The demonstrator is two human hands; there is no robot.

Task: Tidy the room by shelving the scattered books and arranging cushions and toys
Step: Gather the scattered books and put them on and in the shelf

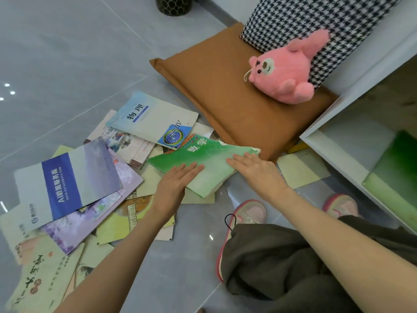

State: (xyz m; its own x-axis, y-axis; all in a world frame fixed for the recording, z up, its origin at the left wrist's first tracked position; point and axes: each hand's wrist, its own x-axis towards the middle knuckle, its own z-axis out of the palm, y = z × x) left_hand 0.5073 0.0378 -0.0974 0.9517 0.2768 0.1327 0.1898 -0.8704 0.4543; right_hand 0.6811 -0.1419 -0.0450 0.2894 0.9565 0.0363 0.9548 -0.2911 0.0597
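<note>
L hand (178, 177): fingers straight, flat on green softcover maths book (203, 159).
R hand (255, 169): fingers straight, flat on book's rt edge.
Book: atop scattered book pile (79, 184), beside brown fabric cushion (225, 91).
Pink plush toy (286, 68): on cushion.

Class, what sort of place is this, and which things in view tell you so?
Probably a room in a home: schoolbooks lie scattered on a tiled floor, a pink plush toy sits on a brown cushion, and a white shelf unit stands beside them.
</note>
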